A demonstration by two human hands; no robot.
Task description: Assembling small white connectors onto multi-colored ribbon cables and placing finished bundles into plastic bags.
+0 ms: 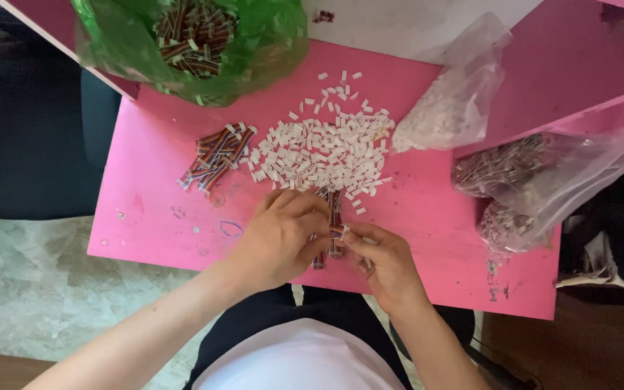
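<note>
Here both hands, the left hand [279, 238] and right hand [384, 263], pinch shut on a thin striped wire bundle [330, 224] just below the white connector pile [323, 148]; it looks light and bendy, best gripped near its ends.

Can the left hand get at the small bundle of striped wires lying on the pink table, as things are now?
Probably yes. The bundle of striped wires lies on the pink table up and left of the left hand, with only bare tabletop between them. The hand holds wires, though.

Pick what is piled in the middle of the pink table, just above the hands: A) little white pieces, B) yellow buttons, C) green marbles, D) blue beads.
A: a loose heap of little white pieces lies on the pink table, just beyond the left hand and right hand.
</note>
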